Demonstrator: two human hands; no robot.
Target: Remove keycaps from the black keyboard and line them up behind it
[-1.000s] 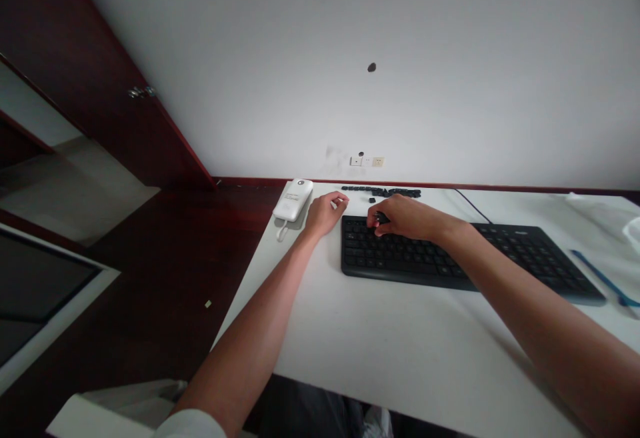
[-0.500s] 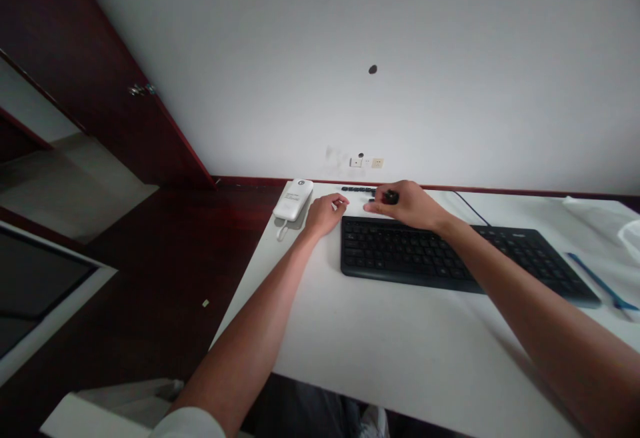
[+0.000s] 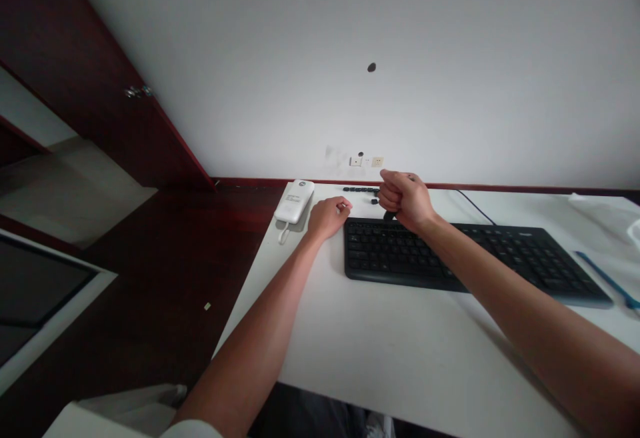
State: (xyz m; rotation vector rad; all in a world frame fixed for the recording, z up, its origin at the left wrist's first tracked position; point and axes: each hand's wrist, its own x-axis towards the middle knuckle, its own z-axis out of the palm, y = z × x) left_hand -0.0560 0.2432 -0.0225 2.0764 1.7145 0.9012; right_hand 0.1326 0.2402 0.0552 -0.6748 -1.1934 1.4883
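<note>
My right hand [image 3: 406, 201] is closed in a fist over the keyboard's top edge, with a small dark piece [image 3: 389, 215] showing at its underside. That piece looks like a keycap, but the fingers partly hide it. Below it lies a black computer keyboard [image 3: 450, 258]. Along the desk's back edge runs a row of black keycaps [image 3: 360, 189], and one loose keycap [image 3: 375, 201] sits just in front. My left hand [image 3: 329, 218] rests loosely curled on the desk, holding nothing visible, between a white power bank [image 3: 294, 203] and the keyboard's left end.
The white desk [image 3: 310, 331] meets the wall at the back, where wall sockets [image 3: 367, 161] sit above it. A black cable [image 3: 475, 206] runs behind the keyboard. A blue pen [image 3: 607, 279] and white cloth [image 3: 600, 215] lie at the right. A dark red wooden cabinet [image 3: 110, 91] stands left.
My right hand has risen from over the keys toward the keyboard's top edge and turned into an upright fist. My left hand has barely moved.
</note>
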